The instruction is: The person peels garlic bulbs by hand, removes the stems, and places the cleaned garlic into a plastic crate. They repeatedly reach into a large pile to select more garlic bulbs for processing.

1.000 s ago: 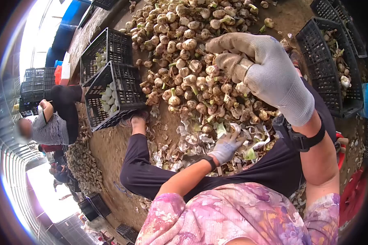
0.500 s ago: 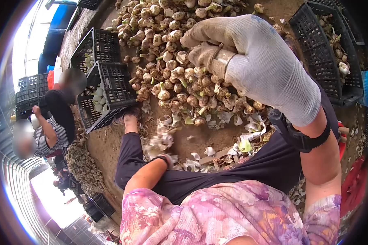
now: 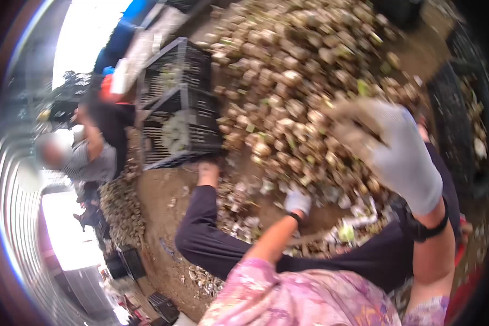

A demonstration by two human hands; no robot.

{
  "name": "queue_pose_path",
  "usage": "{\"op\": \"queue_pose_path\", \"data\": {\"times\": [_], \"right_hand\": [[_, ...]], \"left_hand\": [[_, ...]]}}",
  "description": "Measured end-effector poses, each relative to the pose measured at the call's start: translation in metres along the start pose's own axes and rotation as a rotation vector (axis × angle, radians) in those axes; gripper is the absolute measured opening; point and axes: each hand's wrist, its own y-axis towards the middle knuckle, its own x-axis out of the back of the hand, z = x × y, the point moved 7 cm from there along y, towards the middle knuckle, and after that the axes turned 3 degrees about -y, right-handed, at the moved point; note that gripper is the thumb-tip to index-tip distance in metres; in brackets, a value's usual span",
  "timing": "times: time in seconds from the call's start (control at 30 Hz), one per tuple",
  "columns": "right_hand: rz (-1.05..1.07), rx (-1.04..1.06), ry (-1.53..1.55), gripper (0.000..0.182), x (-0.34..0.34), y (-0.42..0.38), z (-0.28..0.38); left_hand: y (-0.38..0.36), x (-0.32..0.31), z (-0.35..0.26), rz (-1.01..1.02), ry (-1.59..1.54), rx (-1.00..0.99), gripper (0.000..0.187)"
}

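A big heap of garlic bulbs (image 3: 290, 103), brownish with bits of green stem, spreads over the ground in front of me. My right hand (image 3: 391, 144), in a white glove with dirty fingertips, hovers over the heap's right side. Its fingers are curled together, and whatever they hold, if anything, is hidden. At the near edge of the heap is my left hand (image 3: 298, 201), also gloved. It is small and smeared by motion, so its fingers do not show clearly. Pale peeled skins and leaf scraps (image 3: 358, 220) lie close to it.
Black plastic crates (image 3: 182, 127) holding pale bulbs stand left of the heap. Another dark crate (image 3: 453, 125) is at the right. Two people sit working at the far left, one in a striped shirt (image 3: 95, 160). A further garlic pile (image 3: 119, 209) lies behind my left knee.
My left hand has moved forward and right, from beside my leg to the heap's near edge. My right hand stays raised, fingers still curled. The whole view has swung left.
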Motion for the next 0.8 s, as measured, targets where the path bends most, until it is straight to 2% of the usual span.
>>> {"op": "queue_pose_path", "data": {"times": [0.03,0.07,0.1,0.13,0.17,0.23,0.3,0.37,0.43,0.47,0.5,0.57,0.6,0.63,0.7,0.8], "right_hand": [[-0.065,0.052,-0.011,0.02,0.001,0.0,0.003],[-0.031,0.048,0.008,0.019,-0.002,0.001,0.001],[0.01,0.012,0.043,0.02,-0.007,0.0,0.0],[0.049,-0.026,0.077,0.02,-0.012,-0.001,-0.001],[0.087,-0.098,0.122,0.022,-0.018,-0.004,-0.002],[0.146,-0.092,0.111,0.024,-0.033,-0.008,-0.011],[0.169,0.127,-0.203,0.022,-0.042,-0.011,0.012],[0.235,0.208,-0.314,0.023,-0.066,-0.018,-0.011],[0.306,0.137,-0.279,0.03,-0.091,-0.031,-0.033],[0.344,0.075,-0.158,0.033,-0.103,-0.039,-0.033],[0.383,0.015,-0.041,0.037,-0.116,-0.044,-0.031],[0.358,-0.216,0.478,0.042,-0.14,-0.062,-0.01],[0.335,-0.213,0.462,0.042,-0.145,-0.065,-0.011],[0.278,-0.361,0.469,0.039,-0.149,-0.072,-0.027],[0.159,-0.331,0.617,0.037,-0.157,-0.079,-0.026],[0.101,-0.278,0.681,0.038,-0.175,-0.087,-0.042]], "left_hand": [[-0.013,0.007,-0.006,-0.072,-0.035,0.011,0.073],[-0.006,-0.01,0.006,-0.049,0.017,-0.013,0.083],[-0.009,-0.014,0.007,0.101,-0.103,0.003,0.077],[-0.027,-0.01,-0.004,0.316,-0.352,-0.108,0.061],[-0.043,-0.009,-0.011,0.433,-0.499,-0.127,0.057],[-0.075,0.012,-0.023,0.559,-0.756,-0.14,0.049],[-0.101,0.055,-0.038,0.563,-0.99,-0.174,0.047],[-0.11,0.103,-0.047,0.33,-0.985,-0.423,0.053],[-0.115,0.141,-0.05,0.037,-0.946,-0.657,0.056],[-0.12,0.147,-0.05,0.097,-1.091,-0.605,0.064],[-0.152,0.189,-0.056,-0.071,-0.965,-0.668,0.074],[-0.172,0.215,-0.057,-0.353,-0.823,-0.78,0.083],[-0.189,0.23,-0.057,-0.295,-0.787,-0.718,0.085],[-0.192,0.232,-0.056,-0.347,-0.796,-0.728,0.082],[-0.204,0.237,-0.055,-0.369,-0.749,-0.759,0.077],[-0.212,0.236,-0.053,-0.389,-0.656,-0.858,0.075]]}}
